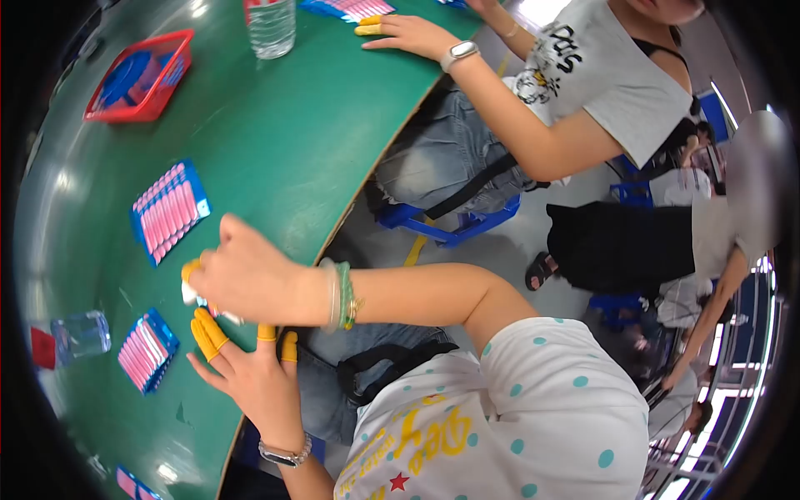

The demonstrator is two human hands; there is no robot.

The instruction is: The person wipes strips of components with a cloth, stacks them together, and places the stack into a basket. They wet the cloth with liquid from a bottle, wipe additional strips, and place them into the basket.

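My right hand (246, 275), with a bracelet at the wrist and a yellow finger cot, is curled closed close over the table edge. A small white thing (189, 292) shows at its fingertips; I cannot tell what it is. My left hand (260, 379), wearing a watch and several yellow finger cots, lies just below with its fingers spread. Between the two hands, a blue and white piece (205, 306) is mostly covered by my right hand. Beside them on the table lie a blue pack with rows of pink sticks (171, 212) and a smaller similar pack (148, 352).
A red basket (182, 67) holding blue items stands on the green table (275, 125). Water bottles stand at the back (272, 29) and far left (82, 333). Another person (575, 92) sits alongside with a hand on the table. Another pink-stick pack (136, 483) lies near the bottom.
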